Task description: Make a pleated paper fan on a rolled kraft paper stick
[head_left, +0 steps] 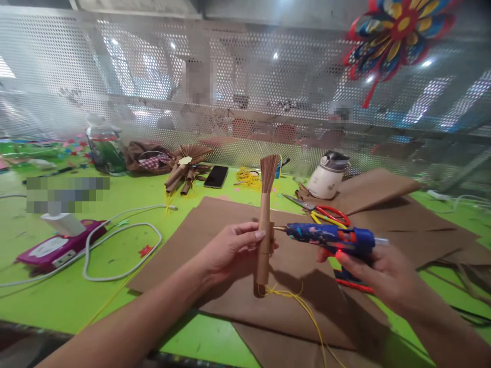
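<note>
Upright in the middle of the view is a small brown paper broom (264, 214), its bristles fanned at the top and yellow string (303, 301) trailing from its lower end. My left hand (238, 248) is closed around the rolled handle, thumb in front. On the right, my right hand (378, 271) grips a blue hot glue gun (330, 235) by its handle. The nozzle points left and reaches the paper edge on the broom's right side; whether it touches cannot be told. Below both hands lie large brown paper sheets (184, 235).
Scissors (332, 214) with red and yellow handles lie behind the glue gun. A purple power strip (61, 250) and white cable (123, 276) are at left. Further back are finished-looking paper brooms (182, 174), a phone (217, 177), a kettle-shaped bottle (328, 176) and a jar (105, 151).
</note>
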`<state>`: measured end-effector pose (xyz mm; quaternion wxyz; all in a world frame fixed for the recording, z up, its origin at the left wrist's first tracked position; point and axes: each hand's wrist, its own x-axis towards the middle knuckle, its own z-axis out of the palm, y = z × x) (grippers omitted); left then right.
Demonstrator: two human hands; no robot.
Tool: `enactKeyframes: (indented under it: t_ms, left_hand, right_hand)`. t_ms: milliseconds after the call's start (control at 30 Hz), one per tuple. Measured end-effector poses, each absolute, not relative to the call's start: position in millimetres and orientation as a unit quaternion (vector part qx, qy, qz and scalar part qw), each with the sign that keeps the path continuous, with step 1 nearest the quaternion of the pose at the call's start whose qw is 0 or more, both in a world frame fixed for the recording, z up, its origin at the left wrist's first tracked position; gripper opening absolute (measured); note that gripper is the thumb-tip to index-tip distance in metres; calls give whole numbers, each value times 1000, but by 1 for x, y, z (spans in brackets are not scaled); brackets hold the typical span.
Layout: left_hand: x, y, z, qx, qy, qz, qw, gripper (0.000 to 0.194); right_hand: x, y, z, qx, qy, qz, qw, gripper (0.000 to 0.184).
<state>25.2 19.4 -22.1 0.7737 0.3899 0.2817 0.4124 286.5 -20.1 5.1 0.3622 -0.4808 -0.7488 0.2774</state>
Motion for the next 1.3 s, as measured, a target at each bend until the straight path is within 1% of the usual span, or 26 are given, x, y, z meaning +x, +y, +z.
enactKeyframes:
  t_ms: [200, 300, 467, 600, 700, 933, 1167, 1300]
  left_hand:
    - [25, 18, -22, 404, 293, 402, 767, 25]
    - [25, 17, -21, 401, 302, 396, 769, 25]
    - [24, 18, -22, 413, 301, 396, 763, 26]
    - [23, 19, -21, 422, 310, 397, 754, 27]
    - [23, 19, -21, 424, 313, 398, 751, 26]
    - [25, 18, -17, 378, 330, 407, 763, 27]
    - [26, 17, -15, 342, 326, 416, 777, 18]
    - [26, 17, -16, 350, 325, 413, 776, 17]
  right_hand:
    - [285, -19, 6, -493, -766, 233, 340, 28]
    - [285, -19, 6, -500, -760, 221, 351, 26]
    - [284, -19, 6, -491, -753, 231, 372, 27]
    - [283, -20, 6, -497, -749, 240, 365, 30]
    - [285, -20, 6, -500, -749, 245, 359, 29]
    - [288, -21, 3, -490, -735, 290, 367, 27]
    - [283, -19, 6, -492, -746, 257, 368, 29]
    - [278, -18, 9, -489, -745, 255, 374, 29]
